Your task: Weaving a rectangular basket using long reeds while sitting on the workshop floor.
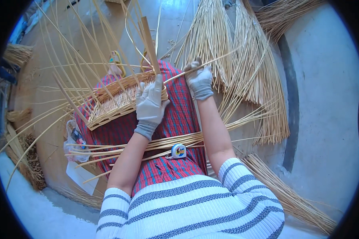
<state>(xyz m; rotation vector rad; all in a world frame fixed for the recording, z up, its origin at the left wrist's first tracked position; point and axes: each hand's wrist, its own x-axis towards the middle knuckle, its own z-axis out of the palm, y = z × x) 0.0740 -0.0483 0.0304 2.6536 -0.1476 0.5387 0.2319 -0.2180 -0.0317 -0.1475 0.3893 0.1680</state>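
A half-woven wicker basket [116,100] rests across my lap on the red plaid cloth [179,103], with long uprights fanning up and outward. My gloved left hand [150,106] is closed on its right end, beside a thick flat stake [149,46]. From that corner a pale wicker rod [223,57] runs up to the right. My gloved right hand [199,81] grips this rod partway along, its fingers wrapped round it. The fingertips of the left hand partly cover where the rod meets the weave.
Loose wicker rods [167,142] lie over my lap, with a tape measure [178,151] on them. Large rod bundles [243,67] spread on the floor at the right; another bundle [287,191] lies lower right. A plastic bag [73,137] sits left of my lap.
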